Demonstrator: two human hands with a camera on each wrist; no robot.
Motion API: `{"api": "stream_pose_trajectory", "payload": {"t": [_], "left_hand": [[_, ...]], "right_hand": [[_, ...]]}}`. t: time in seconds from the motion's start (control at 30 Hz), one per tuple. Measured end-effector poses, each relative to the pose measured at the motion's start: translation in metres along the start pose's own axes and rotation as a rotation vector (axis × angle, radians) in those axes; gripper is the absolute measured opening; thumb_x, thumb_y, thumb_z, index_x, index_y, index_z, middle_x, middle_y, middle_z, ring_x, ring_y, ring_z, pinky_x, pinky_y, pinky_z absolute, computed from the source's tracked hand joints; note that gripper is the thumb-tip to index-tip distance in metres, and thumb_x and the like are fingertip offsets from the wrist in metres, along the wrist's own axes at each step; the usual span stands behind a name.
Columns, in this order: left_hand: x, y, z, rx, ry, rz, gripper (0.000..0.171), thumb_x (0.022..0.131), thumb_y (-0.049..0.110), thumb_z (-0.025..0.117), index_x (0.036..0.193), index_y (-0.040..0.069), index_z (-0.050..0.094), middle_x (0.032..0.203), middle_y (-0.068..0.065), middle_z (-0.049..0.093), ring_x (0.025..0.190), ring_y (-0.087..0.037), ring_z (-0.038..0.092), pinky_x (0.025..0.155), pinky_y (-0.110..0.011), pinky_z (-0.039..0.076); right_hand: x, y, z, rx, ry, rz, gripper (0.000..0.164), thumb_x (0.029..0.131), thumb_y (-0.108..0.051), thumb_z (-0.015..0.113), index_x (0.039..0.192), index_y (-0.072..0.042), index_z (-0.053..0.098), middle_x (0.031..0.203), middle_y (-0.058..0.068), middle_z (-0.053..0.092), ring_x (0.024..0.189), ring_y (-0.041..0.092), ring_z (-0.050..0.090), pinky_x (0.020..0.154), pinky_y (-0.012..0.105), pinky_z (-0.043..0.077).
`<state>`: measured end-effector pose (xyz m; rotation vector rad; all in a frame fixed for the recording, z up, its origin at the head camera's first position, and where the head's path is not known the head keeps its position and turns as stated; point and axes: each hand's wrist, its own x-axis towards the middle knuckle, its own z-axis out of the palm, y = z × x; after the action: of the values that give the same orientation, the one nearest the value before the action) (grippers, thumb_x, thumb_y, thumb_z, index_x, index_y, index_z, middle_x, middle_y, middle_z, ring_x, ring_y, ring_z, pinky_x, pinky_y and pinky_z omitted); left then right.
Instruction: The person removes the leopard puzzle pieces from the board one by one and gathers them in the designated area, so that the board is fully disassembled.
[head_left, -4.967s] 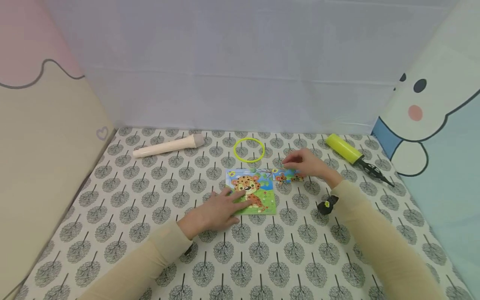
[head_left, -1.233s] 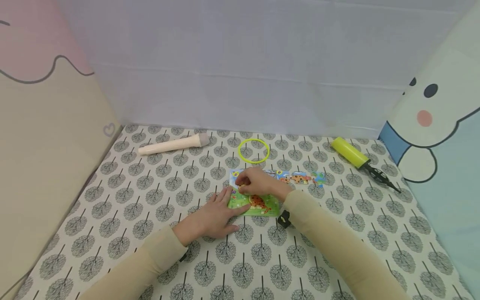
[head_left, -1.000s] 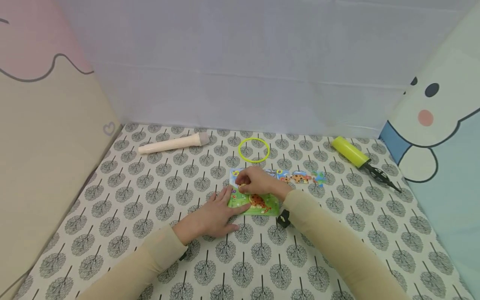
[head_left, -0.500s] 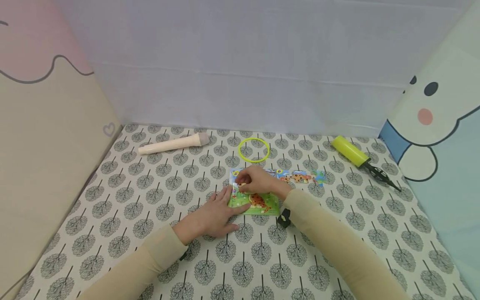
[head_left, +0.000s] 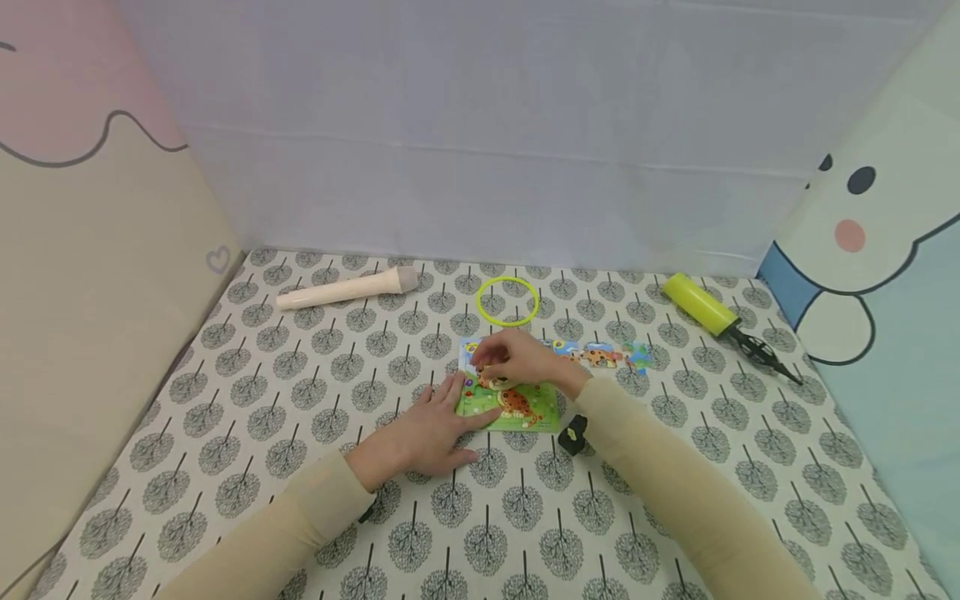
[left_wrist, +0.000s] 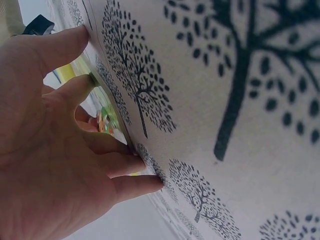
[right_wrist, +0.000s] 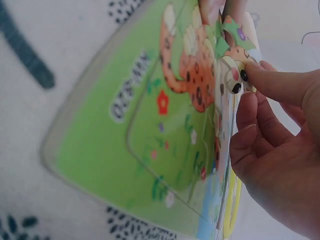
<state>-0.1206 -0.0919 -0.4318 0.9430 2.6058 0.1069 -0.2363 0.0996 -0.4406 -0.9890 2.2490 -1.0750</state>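
Note:
A leopard jigsaw puzzle board [head_left: 543,408] lies on the tree-print cloth between my hands. My left hand [head_left: 438,429] rests with spread, straight fingers at the board's left edge; the left wrist view shows its fingertips along that edge. Over the upper part of the board, my right hand [head_left: 521,360] pinches a puzzle piece [right_wrist: 234,75] bearing the leopard's face. In the right wrist view the thumb and fingers are at the piece's side, and it stands tilted against the picture. Several loose puzzle pieces [head_left: 600,357] lie in a row beside the board's upper right corner.
Beyond the board is a thin yellow ring [head_left: 478,300]. A white stick with a grey wider end [head_left: 341,291] lies at back left. At back right is a yellow cylinder with a black tapered end [head_left: 701,304]. A pale wall [head_left: 480,200] closes the back.
Since five seconds ago my right hand has come left from the loose pieces to the board, now with a piece. Lately it has only shifted slightly; the left hand stays put.

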Motion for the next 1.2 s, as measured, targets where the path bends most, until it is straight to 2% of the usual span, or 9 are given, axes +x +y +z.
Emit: {"api": "stream_pose_trajectory", "payload": {"t": [0.2, 0.43, 0.83, 0.93, 1.03, 1.07, 1.2], "left_hand": [[-0.001, 0.001, -0.001, 0.009, 0.004, -0.002, 0.065, 0.093, 0.054, 0.051, 0.151, 0.036, 0.026, 0.15, -0.035, 0.003, 0.139, -0.046, 0.003, 0.105, -0.064, 0.019], [-0.001, 0.001, -0.001, 0.011, 0.008, -0.008, 0.065, 0.093, 0.053, 0.051, 0.151, 0.037, 0.026, 0.15, -0.035, 0.004, 0.139, -0.045, 0.004, 0.106, -0.063, 0.019], [-0.001, 0.0, -0.001, 0.004, -0.003, -0.022, 0.065, 0.094, 0.053, 0.049, 0.151, 0.038, 0.024, 0.151, -0.033, 0.002, 0.139, -0.044, 0.002, 0.106, -0.062, 0.019], [-0.001, 0.0, 0.0, 0.004, -0.004, -0.021, 0.065, 0.094, 0.054, 0.049, 0.151, 0.038, 0.023, 0.151, -0.034, 0.002, 0.139, -0.045, 0.002, 0.106, -0.063, 0.018], [-0.002, 0.001, 0.001, 0.0, 0.0, -0.018, 0.066, 0.094, 0.054, 0.049, 0.151, 0.038, 0.022, 0.151, -0.034, 0.002, 0.139, -0.045, 0.003, 0.106, -0.063, 0.018], [-0.002, 0.001, 0.001, -0.003, 0.002, -0.016, 0.066, 0.094, 0.054, 0.049, 0.152, 0.038, 0.023, 0.151, -0.034, 0.002, 0.139, -0.045, 0.004, 0.106, -0.063, 0.018], [-0.002, 0.001, 0.001, 0.002, 0.011, -0.008, 0.066, 0.094, 0.054, 0.049, 0.151, 0.037, 0.023, 0.151, -0.035, 0.003, 0.139, -0.046, 0.005, 0.106, -0.063, 0.019]], "right_hand": [[-0.005, 0.0, -0.008, 0.102, 0.025, -0.045, 0.016, 0.088, -0.002, 0.066, 0.104, -0.002, 0.07, 0.091, 0.004, 0.067, 0.083, 0.018, 0.063, 0.076, 0.032, 0.054], [-0.016, 0.002, -0.025, 0.15, 0.088, 0.054, 0.018, 0.091, -0.007, 0.066, 0.108, -0.008, 0.071, 0.1, 0.002, 0.068, 0.089, 0.018, 0.064, 0.078, 0.033, 0.053], [-0.042, 0.008, -0.047, 0.131, 0.145, 0.112, 0.022, 0.091, -0.008, 0.065, 0.112, -0.002, 0.069, 0.111, 0.012, 0.066, 0.093, 0.025, 0.063, 0.08, 0.044, 0.053], [-0.049, 0.012, -0.051, 0.14, 0.158, 0.157, 0.022, 0.091, -0.011, 0.066, 0.11, -0.001, 0.069, 0.105, 0.012, 0.067, 0.085, 0.029, 0.063, 0.072, 0.048, 0.053], [-0.057, 0.018, -0.053, 0.149, 0.175, 0.2, 0.02, 0.09, -0.013, 0.068, 0.107, -0.003, 0.07, 0.099, 0.008, 0.068, 0.08, 0.03, 0.063, 0.067, 0.045, 0.054], [-0.062, 0.014, -0.054, 0.152, 0.177, 0.202, 0.019, 0.09, -0.011, 0.067, 0.107, -0.001, 0.07, 0.099, 0.011, 0.068, 0.08, 0.031, 0.063, 0.067, 0.045, 0.054], [-0.078, 0.0, -0.059, 0.128, 0.178, 0.196, 0.019, 0.09, -0.003, 0.065, 0.107, 0.005, 0.068, 0.103, 0.018, 0.066, 0.089, 0.029, 0.063, 0.076, 0.038, 0.054]]}}
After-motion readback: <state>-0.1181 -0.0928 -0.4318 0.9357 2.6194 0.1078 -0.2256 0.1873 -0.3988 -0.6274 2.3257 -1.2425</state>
